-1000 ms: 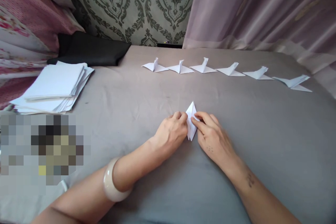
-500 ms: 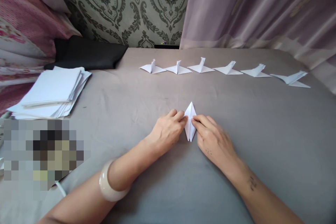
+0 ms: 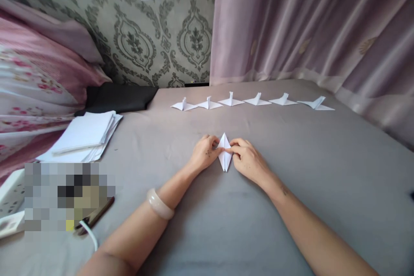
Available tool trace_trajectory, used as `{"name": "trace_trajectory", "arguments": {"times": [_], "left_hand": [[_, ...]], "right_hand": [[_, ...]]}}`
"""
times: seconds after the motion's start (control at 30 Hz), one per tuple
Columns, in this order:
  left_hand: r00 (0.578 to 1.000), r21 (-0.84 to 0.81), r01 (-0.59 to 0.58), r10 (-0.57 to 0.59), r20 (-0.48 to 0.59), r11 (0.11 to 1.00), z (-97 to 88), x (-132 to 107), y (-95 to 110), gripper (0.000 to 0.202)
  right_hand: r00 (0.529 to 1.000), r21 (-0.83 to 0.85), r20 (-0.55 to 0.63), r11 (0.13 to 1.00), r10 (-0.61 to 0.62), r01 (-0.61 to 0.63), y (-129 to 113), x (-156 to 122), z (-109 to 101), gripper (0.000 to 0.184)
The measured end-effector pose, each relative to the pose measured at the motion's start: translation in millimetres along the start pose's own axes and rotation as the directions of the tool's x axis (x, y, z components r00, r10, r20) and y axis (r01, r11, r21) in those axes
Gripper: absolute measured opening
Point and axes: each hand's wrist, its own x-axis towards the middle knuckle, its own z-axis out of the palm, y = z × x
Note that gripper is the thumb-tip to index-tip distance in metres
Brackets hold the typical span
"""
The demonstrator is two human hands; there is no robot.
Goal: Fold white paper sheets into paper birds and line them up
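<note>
A small white folded paper (image 3: 224, 161), shaped like a narrow diamond with a split lower point, is between my two hands over the grey cloth. My left hand (image 3: 206, 152) grips its left edge, the thumb lying across the front. From the other side, my right hand (image 3: 247, 156) pinches the right edge between thumb and bent fingers. Both thumbs meet near the paper's middle. Behind my hands stands a row of several white origami birds (image 3: 231, 100), wings spread flat and narrow parts pointing up.
At the left lies a stack of white paper sheets (image 3: 84, 133), with a black folded item (image 3: 119, 98) behind it. Nearer are a blurred-out object with a white cable (image 3: 90, 235) and a white power strip (image 3: 13, 192). Purple curtains (image 3: 274, 30) hang at the back right.
The view has tilted up and shifted, showing more wall and a white sheet on it. My thumbs have come together across the middle of the folded paper.
</note>
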Motion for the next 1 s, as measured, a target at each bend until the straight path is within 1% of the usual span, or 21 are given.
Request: {"name": "trace_trajectory", "arguments": {"times": [0.07,0.1,0.2,0.27,0.33,0.37,0.4,0.47,0.5,0.53,0.57,0.6,0.7,0.77,0.83,0.87,0.93,1.0], "left_hand": [[0.999,-0.107,0.031,-0.033,-0.023,0.994,1.9,-2.0,0.8,0.013],[0.998,-0.161,0.04,-0.047,-0.044,0.986,2.7,-3.5,1.3,0.012],[0.995,-0.251,0.029,-0.052,-0.087,0.968,3.8,-8.1,3.5,0.012],[0.996,-0.303,0.019,-0.045,-0.079,0.953,2.8,-10.8,5.8,0.011],[0.997,-0.37,0.01,-0.038,-0.069,0.929,0.7,-13.0,9.3,0.011],[0.996,-0.439,-0.004,-0.033,-0.078,0.899,-0.4,-13.9,11.6,0.013],[0.995,-0.532,-0.028,-0.03,-0.1,0.847,-1.6,-14.7,14.0,0.016],[0.985,-0.722,-0.102,-0.033,-0.17,0.685,-3.3,-16.4,19.0,0.024],[0.978,-0.786,-0.142,-0.039,-0.207,0.602,-3.9,-17.2,21.2,0.028],[0.97,-0.817,-0.175,-0.043,-0.237,0.549,-4.2,-18.2,23.0,0.03],[0.964,-0.819,-0.201,-0.04,-0.263,0.538,-4.4,-19.5,24.6,0.03],[0.957,-0.805,-0.221,-0.034,-0.287,0.551,-4.4,-20.9,25.7,0.028],[0.943,-0.73,-0.261,0.006,-0.332,0.632,-4.0,-26.3,28.5,0.023],[0.94,-0.693,-0.274,0.032,-0.34,0.667,-3.3,-29.4,30.6,0.022],[0.94,-0.701,-0.279,0.039,-0.338,0.656,-2.4,-30.8,33.1,0.025],[0.941,-0.72,-0.281,0.034,-0.337,0.635,-2.1,-30.7,34.3,0.03],[0.941,-0.765,-0.276,0.003,-0.337,0.581,-2.2,-29.2,36.0,0.047],[0.953,-0.807,-0.222,-0.055,-0.299,0.548,-3.7,-27.1,35.9,0.065]], "right_hand": [[0.999,0.12,-0.041,0.993,0.017,-0.012,2.8,0.5,3.0,0.036],[0.998,0.154,-0.061,0.988,0.021,-0.011,3.5,0.5,4.7,0.034],[0.993,0.231,-0.111,0.973,0.033,-0.006,4.3,0.4,8.8,0.027],[0.988,0.301,-0.147,0.954,0.055,-0.008,4.6,1.5,8.2,0.023],[0.973,0.376,-0.211,0.927,0.098,-0.011,4.2,3.4,3.6,0.022],[0.959,0.409,-0.253,0.912,0.126,-0.012,3.4,4.3,-0.2,0.022],[0.943,0.438,-0.296,0.899,0.156,-0.011,2.0,4.9,-4.5,0.023],[0.91,0.484,-0.362,0.875,0.2,0.0,-2.6,4.7,-13.7,0.024],[0.9,0.506,-0.381,0.862,0.212,0.011,-5.7,3.9,-17.6,0.024],[0.892,0.529,-0.395,0.848,0.22,0.025,-9.2,2.7,-20.6,0.024],[0.887,0.555,-0.403,0.831,0.224,0.043,-12.8,1.4,-22.8,0.024],[0.887,0.566,-0.408,0.822,0.217,0.059,-16.3,-0.1,-24.0,0.025],[0.899,0.535,-0.409,0.839,0.158,0.096,-24.4,-3.4,-24.8,0.027],[0.905,0.509,-0.399,0.856,0.145,0.088,-26.5,-4.4,-25.7,0.023],[0.909,0.503,-0.387,0.862,0.156,0.066,-26.4,-4.6,-28.0,0.017],[0.912,0.503,-0.378,0.862,0.156,0.061,-25.9,-4.6,-29.5,0.016],[0.921,0.505,-0.366,0.86,0.134,0.076,-24.7,-4.7,-32.5,0.014],[0.927,0.513,-0.36,0.852,0.103,0.104,-24.1,-5.2,-34.5,0.013]]}}
